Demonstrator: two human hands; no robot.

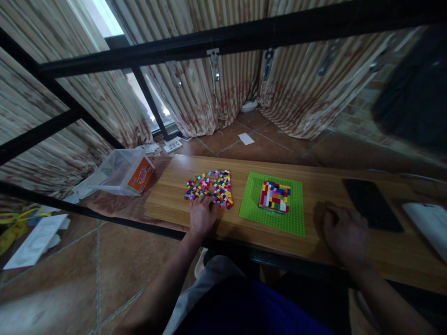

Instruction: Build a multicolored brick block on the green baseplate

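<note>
Tabletop (pixel 165 190): one, long, wood-grained.
Loose bricks (pixel 222 187): small, hard-edged plastic, too many to count, spread towards the tabletop's left end.
Baseplate (pixel 250 197): one, green, square, studded.
Brick build (pixel 274 197): one, blocky, multicoloured, inside the baseplate's edges.
Left hand (pixel 203 215): fingers bent at the loose bricks; cannot tell if pinching any.
Right hand (pixel 346 233): curled near the tabletop's front edge; grip contents hidden.

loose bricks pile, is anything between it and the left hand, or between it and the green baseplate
Nothing visible stands in the way. The left hand is at the near edge of the loose bricks, and only a strip of wooden tabletop separates them from the green baseplate.
</note>
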